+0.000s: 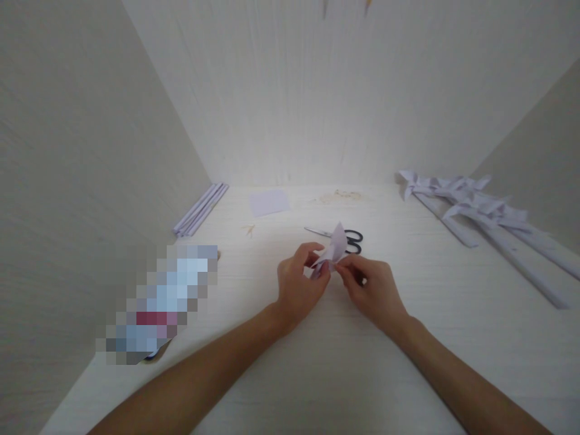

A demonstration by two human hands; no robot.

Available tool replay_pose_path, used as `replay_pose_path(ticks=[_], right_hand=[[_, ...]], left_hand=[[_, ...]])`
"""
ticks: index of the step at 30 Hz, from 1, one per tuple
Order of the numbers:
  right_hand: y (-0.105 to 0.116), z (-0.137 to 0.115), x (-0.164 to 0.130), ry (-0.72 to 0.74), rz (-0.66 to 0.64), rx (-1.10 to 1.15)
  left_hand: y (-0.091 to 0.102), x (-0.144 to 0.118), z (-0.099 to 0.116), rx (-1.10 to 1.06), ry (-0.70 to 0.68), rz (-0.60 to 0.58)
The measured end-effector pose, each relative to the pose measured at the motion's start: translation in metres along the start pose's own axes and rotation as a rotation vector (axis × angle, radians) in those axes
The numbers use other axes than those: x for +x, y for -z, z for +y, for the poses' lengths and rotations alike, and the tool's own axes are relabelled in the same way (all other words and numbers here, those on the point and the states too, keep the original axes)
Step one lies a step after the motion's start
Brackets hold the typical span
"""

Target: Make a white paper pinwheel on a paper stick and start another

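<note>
Both of my hands meet over the middle of the white table [317, 374]. Between them is a small folded piece of pale lilac paper [334, 246], its point sticking upward. My left hand [301, 287] pinches its left lower edge with thumb and fingers. My right hand [371, 290] pinches its right lower edge. Just behind the paper lie scissors [347, 237] with black handles, blades pointing left.
Several finished lilac paper pinwheels on sticks [480, 211] lie at the right. A bundle of rolled lilac paper sticks [202, 208] lies along the left wall. A flat paper square [269, 202], small wooden pins [249, 229] and rubber bands [341, 195] lie behind. A blurred object [158, 302] sits at the left.
</note>
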State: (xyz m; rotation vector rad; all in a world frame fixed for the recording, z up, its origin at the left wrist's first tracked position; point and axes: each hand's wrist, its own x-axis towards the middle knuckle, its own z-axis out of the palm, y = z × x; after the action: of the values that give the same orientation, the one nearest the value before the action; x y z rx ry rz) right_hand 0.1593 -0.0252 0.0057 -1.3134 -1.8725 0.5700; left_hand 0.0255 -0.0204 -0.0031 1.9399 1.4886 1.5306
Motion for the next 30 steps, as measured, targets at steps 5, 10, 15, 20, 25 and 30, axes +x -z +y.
replay_pose_path(ticks=[5, 10, 15, 20, 25, 30], right_hand=[[0.0032, 0.002, -0.0023, 0.369, 0.014, -0.437], [-0.0004, -0.0018, 0.0012, -0.071, -0.04, 0.072], [-0.003, -0.0043, 0.0039, -0.448, -0.189, 0.631], [0.001, -0.0024, -0.0005, -0.051, 0.002, 0.042], [0.0035, 0.0022, -0.004, 0.327, 0.05, -0.417], [0.0033, 0.0003, -0.0011, 0.164, 0.069, -0.27]], left_hand=[[-0.0002, 0.0004, -0.0003, 0.009, -0.043, 0.038], [-0.0003, 0.0001, -0.0009, 0.049, -0.062, 0.034], [-0.0006, -0.0012, -0.0014, 0.037, -0.09, 0.035], [-0.0002, -0.0002, 0.0004, -0.033, -0.026, 0.0], [0.0011, 0.0031, 0.0031, -0.151, 0.081, -0.022], [0.0008, 0.0038, 0.0018, -0.265, 0.165, -0.064]])
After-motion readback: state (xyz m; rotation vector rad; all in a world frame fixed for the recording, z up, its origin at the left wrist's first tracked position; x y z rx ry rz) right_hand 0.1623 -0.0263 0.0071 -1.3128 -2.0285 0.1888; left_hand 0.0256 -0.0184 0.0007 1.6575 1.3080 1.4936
